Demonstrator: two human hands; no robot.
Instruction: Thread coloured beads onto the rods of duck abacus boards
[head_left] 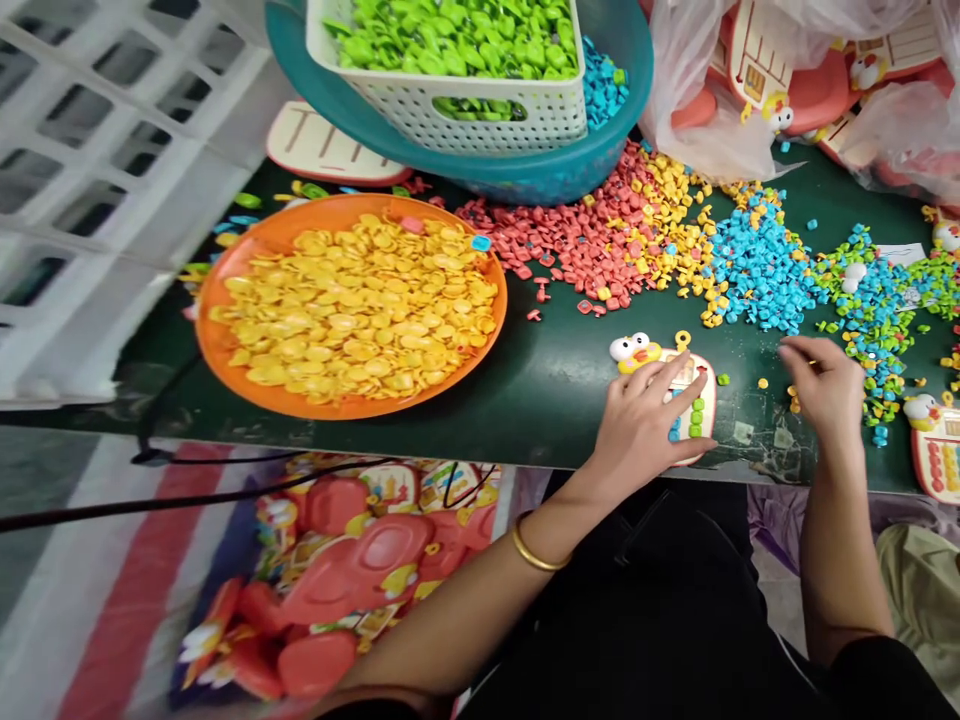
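A cream toy panel with a yellow duck head and bulging white eyes lies near the table's front edge. My left hand rests across it, fingers spread, hiding much of its face. Green buttons and blue ones show in rows beside my fingers. To the right, my right hand is held over the table with thumb and fingertips drawn together. Anything between those fingertips is too small or hidden to make out. Loose blue buttons lie just beyond it, with mixed green and blue pieces to its right.
An orange tray of yellow pieces stands at left. Behind it, a white basket of green pieces sits in a teal tub. Red buttons are heaped beside it. Another duck panel lies at far right. Cables hang at left.
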